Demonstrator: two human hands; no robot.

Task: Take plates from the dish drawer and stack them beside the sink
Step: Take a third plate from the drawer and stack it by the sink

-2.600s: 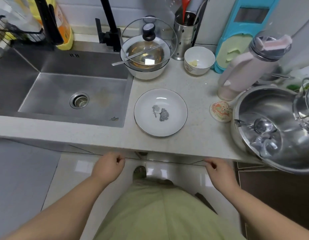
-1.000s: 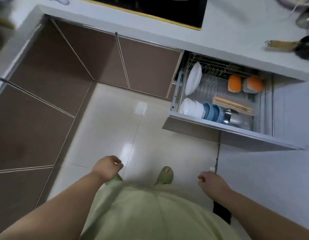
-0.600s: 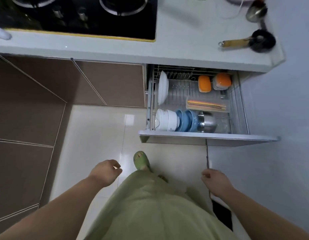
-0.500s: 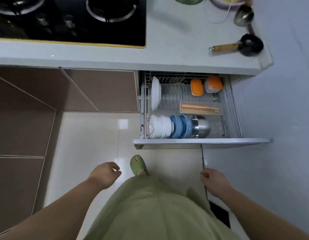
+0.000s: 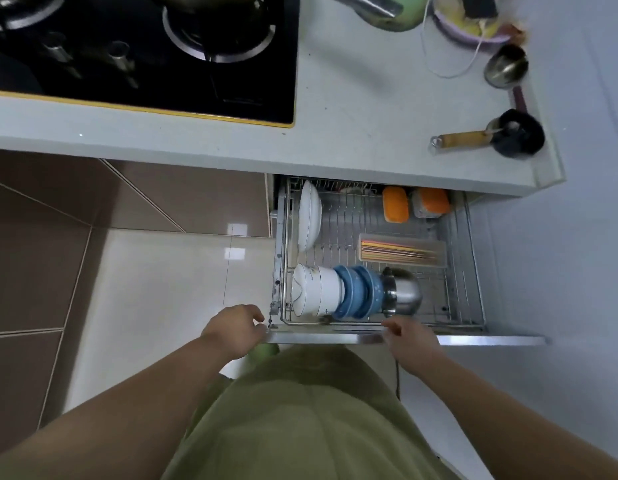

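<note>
Two empty, loosely curled hands, left [image 5: 236,329] and right [image 5: 409,339], flank nested bowls [image 5: 337,295] fronting the racked plate [image 5: 309,220].

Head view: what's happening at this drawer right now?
A person stands over an open dish drawer below the counter, beside the stove. Both hands are empty: the left hand is at the drawer's front left corner, the right hand over its front edge. Inside, white plates stand on edge at the back left; white bowls, blue bowls and a steel cup lie along the front. Nothing has been picked up yet.
</note>
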